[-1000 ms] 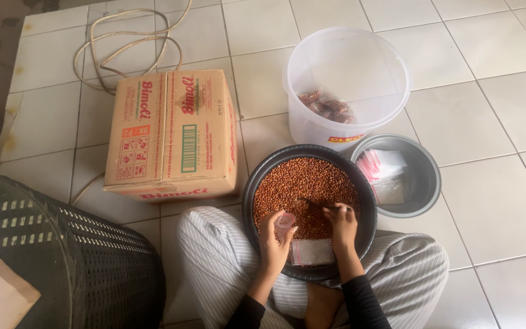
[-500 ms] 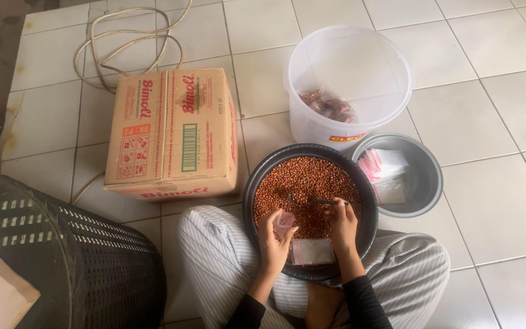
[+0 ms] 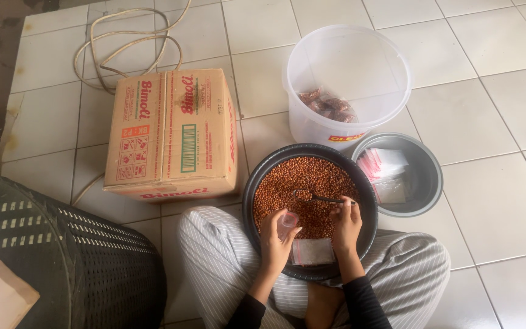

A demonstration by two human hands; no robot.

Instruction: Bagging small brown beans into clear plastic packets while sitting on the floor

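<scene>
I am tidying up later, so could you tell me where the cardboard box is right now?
In the head view, the cardboard box sits on the tiled floor, left of the dark bowl of peanuts, just in front of the coiled cord.

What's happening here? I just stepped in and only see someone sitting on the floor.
A person sits cross-legged on the tiled floor with a dark basin of reddish-brown peanuts on their lap. The right hand holds a spoon dipped in the peanuts, and the left hand holds a small clear plastic bag open beside it. A grey bowl of empty bags, a white bucket holding filled packets and a cardboard box stand nearby.
</scene>
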